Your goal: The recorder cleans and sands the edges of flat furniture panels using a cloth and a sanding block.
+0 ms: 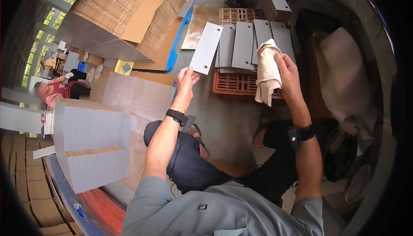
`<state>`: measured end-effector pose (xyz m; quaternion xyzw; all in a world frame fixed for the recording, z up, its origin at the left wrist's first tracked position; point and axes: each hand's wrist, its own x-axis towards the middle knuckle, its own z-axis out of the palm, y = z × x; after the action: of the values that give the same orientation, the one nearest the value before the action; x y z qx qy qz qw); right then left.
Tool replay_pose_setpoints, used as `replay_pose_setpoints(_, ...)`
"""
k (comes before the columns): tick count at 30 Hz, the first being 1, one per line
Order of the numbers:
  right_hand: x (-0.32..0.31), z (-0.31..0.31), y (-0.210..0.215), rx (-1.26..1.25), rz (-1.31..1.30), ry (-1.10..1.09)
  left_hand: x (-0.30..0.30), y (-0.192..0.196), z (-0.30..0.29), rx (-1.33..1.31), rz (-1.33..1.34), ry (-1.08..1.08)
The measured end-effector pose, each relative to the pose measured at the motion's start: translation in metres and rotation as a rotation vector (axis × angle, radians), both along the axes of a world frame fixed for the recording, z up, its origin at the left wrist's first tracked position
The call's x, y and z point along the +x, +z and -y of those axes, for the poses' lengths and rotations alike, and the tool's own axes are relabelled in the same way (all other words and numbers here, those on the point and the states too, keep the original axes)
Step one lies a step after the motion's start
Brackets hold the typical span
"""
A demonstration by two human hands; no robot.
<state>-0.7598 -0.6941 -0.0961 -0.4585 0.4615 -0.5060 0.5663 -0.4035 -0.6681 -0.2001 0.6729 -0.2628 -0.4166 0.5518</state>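
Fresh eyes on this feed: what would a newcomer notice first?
Near the centre, the left hand grips a pale panel with a hole near each end, while the right hand holds a bunched cream cloth. Beyond them, similar panels lie on an orange-red crate. At left stands a large pale stack.

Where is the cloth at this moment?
In the head view, the cloth is right of centre, held in the person's right hand, partly covering the grey panels and orange crate from view.
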Motion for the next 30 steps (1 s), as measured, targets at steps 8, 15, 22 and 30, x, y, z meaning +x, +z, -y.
replay_pose_setpoints(8, 0.124, -0.039, -0.002, -0.895, -0.794, 0.232, -0.072, 0.053, -0.070, -0.208, -0.273, -0.220)
replay_pose_setpoints(15, 0.130, -0.058, -0.005, -1.014, -0.912, 0.180, -0.064, 0.068, -0.128, -0.316, -0.250, -0.346)
replay_pose_setpoints(22, 0.075, 0.019, -0.015, -0.428, -0.994, -0.166, -0.045, 0.068, -0.160, -0.386, -0.134, -0.306)
replay_pose_setpoints(30, 0.028, 0.035, -0.060, -0.188, -0.733, -0.161, -0.013, 0.073, -0.190, -0.405, -0.198, -0.237)
